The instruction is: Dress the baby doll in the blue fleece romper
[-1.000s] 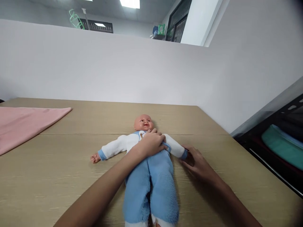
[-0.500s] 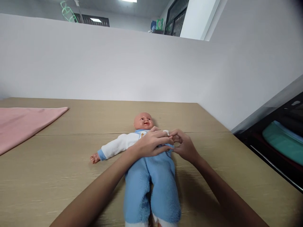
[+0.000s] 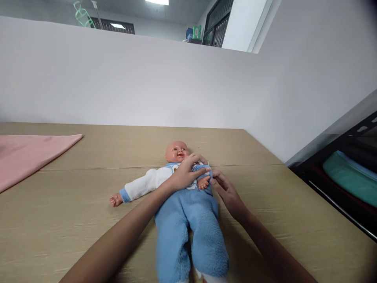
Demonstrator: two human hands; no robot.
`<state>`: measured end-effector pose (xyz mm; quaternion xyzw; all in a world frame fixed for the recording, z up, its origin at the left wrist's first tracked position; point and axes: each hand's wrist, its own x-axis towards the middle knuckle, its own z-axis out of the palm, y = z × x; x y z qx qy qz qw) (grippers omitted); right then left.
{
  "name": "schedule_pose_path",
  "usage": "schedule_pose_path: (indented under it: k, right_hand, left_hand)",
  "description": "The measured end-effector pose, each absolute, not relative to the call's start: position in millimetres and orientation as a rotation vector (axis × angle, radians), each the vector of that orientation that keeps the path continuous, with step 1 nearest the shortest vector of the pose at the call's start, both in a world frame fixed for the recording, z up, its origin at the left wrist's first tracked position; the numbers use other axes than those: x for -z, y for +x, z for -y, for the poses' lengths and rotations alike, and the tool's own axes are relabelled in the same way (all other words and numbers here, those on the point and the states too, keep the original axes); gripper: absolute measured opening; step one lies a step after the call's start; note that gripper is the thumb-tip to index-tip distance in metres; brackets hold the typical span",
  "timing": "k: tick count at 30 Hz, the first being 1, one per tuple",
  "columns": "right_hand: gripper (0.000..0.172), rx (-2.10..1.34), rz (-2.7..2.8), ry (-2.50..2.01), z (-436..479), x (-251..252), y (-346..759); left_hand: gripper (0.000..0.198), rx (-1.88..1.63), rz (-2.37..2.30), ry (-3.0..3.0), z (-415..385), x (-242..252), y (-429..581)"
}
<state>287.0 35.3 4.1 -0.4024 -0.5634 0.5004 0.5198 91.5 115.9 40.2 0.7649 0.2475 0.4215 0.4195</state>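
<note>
A baby doll in a white top and fluffy blue trousers lies on its back on the wooden table, head away from me. One doll arm stretches out to the left. The other arm is folded across its chest. My left hand lies on the chest with its fingers curled over that folded arm. My right hand is at the doll's right side, fingertips pinched on the folded arm by the doll's small hand.
A pink cloth lies flat at the table's far left. A white partition wall runs behind the table. At the right stands a dark rack with a teal folded fabric on a shelf.
The doll's right-hand arm, stretched out a second ago, has been folded in over its chest by my right hand. My left hand stayed on the chest.
</note>
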Motion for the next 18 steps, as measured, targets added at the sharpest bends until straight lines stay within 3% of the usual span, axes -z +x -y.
schedule_pose_path:
  k: [6, 11, 18]
  right_hand:
    - [0.050, -1.229, 0.900, -1.045, -48.8, 7.6, 269.4]
    - [0.049, -1.065, 0.875, -1.151, -65.1, 22.7, 268.6]
    - [0.051, -1.133, 1.018, -1.201, -100.4, 35.1, 283.2]
  left_hand:
    - [0.013, -0.982, -0.749, 2.007, -119.3, -35.0, 96.6]
    - [0.006, -0.964, -0.945, 2.015, -127.1, -31.0, 100.9]
    - [0.004, -0.841, -1.189, 2.158, -124.1, -32.6, 108.3]
